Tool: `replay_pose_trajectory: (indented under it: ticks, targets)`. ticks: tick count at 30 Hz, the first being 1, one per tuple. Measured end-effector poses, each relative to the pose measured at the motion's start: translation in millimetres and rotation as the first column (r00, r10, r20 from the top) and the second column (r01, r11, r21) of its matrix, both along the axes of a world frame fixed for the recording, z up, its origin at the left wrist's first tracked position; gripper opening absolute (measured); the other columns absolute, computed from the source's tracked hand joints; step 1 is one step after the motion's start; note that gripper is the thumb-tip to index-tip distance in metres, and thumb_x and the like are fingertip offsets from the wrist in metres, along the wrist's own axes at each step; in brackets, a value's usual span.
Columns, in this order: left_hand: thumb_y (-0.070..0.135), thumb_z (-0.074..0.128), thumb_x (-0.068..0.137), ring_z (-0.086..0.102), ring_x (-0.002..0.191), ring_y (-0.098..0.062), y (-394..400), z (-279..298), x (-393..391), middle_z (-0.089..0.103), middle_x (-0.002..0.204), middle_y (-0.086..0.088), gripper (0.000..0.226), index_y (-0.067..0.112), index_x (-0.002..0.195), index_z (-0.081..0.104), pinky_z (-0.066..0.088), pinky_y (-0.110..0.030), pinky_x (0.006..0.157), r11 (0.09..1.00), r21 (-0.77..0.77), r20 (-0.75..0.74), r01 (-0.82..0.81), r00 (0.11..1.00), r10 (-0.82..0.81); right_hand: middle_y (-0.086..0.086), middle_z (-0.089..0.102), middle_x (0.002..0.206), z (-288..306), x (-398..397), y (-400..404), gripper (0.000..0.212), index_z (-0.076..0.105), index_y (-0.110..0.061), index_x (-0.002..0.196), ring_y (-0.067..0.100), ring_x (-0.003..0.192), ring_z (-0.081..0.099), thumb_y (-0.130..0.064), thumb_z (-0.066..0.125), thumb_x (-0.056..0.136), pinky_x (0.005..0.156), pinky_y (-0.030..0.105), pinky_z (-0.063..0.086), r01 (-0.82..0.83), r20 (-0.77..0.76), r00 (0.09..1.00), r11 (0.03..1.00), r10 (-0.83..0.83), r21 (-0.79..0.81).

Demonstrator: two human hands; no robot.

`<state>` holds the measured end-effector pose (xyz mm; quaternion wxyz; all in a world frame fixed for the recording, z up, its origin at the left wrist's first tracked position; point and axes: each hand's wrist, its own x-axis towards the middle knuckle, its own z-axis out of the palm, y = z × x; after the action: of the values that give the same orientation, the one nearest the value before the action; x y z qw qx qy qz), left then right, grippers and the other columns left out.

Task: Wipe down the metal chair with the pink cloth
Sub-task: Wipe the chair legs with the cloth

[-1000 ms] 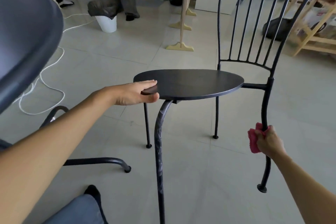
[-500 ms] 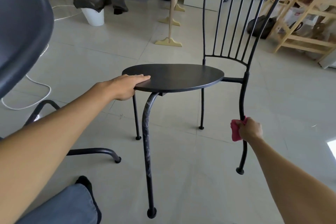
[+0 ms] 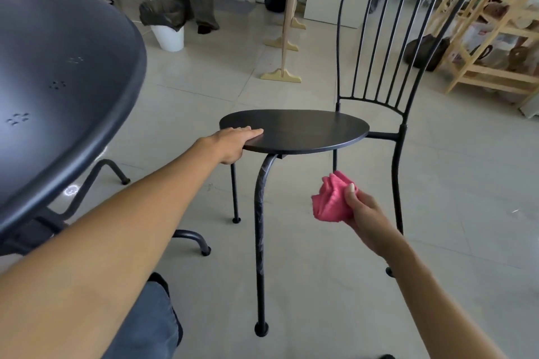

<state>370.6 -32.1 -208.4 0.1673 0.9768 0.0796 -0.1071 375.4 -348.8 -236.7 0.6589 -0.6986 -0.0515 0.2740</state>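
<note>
Left hand (image 3: 233, 144) grips the metal chair (image 3: 294, 131) seat's near edge; right hand (image 3: 364, 210) pinches the bunched pink cloth (image 3: 329, 198) mid-air. A hard wipe could tip the light chair.

Table (image 3: 58, 81) left of chair (image 3: 294, 131); bin (image 3: 166, 25) behind.

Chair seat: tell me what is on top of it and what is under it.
On the chair seat only the left hand rests, at its near edge. Under it are the chair legs and bare floor. The seat hides its own underside.
</note>
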Motion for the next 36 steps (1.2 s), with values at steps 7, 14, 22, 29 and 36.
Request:
replay_pose_trajectory:
  ticks: [7,14,22,29,36]
  targets:
    - [-0.019,0.027,0.076,0.014,0.145,-0.019,1,-8,-5,0.016,0.157,-0.005,0.087,0.029,0.147,0.021,0.014,-0.033,0.118,0.994,-0.101,0.105,0.029,0.994,-0.019,0.010,0.060,0.132,21,-37,90,0.045,0.042,-0.019,0.140,0.022,0.123,0.057,-0.037,0.025,0.103,0.107,0.036,0.041,0.041,-0.290,0.955,0.935,0.068,0.352]
    - [-0.021,0.031,0.078,0.009,0.146,-0.019,-4,-4,-9,0.012,0.158,-0.006,0.087,0.028,0.148,0.017,0.012,-0.032,0.117,0.991,-0.121,0.092,0.057,0.995,-0.046,0.011,0.066,0.119,31,-33,133,0.048,0.051,-0.014,0.131,0.021,0.114,0.063,-0.043,0.025,0.102,0.102,0.034,0.044,-0.057,-0.213,0.971,0.974,0.104,0.218]
    - [-0.018,0.029,0.083,0.010,0.145,-0.022,2,-5,-6,0.012,0.158,-0.007,0.083,0.031,0.148,0.017,0.012,-0.032,0.116,0.994,-0.090,0.080,0.061,0.995,-0.054,0.005,0.072,0.109,26,-24,149,0.059,0.067,-0.016,0.110,0.018,0.100,0.068,-0.067,0.052,0.083,0.090,0.032,0.051,0.020,-0.137,0.990,0.999,-0.026,-0.040]
    - [-0.017,0.035,0.083,0.016,0.144,-0.029,8,0,5,0.015,0.157,-0.011,0.082,0.031,0.148,0.018,0.014,-0.033,0.116,0.997,-0.041,0.060,0.058,0.997,-0.056,0.017,0.072,0.099,21,-26,163,0.054,0.067,-0.007,0.098,0.031,0.094,0.069,-0.056,0.056,0.081,0.087,0.044,0.056,0.051,0.088,0.995,0.984,-0.036,-0.171]
    - [-0.015,0.026,0.078,0.021,0.142,-0.029,19,-7,17,0.018,0.157,-0.002,0.089,0.043,0.145,0.018,0.023,-0.045,0.114,0.999,0.015,0.011,0.043,0.999,-0.043,-0.001,0.066,0.081,-25,-77,138,0.025,0.054,-0.011,0.093,0.018,0.073,0.064,-0.036,0.054,0.094,0.066,0.036,0.055,-0.029,0.335,0.928,0.925,0.166,-0.379]
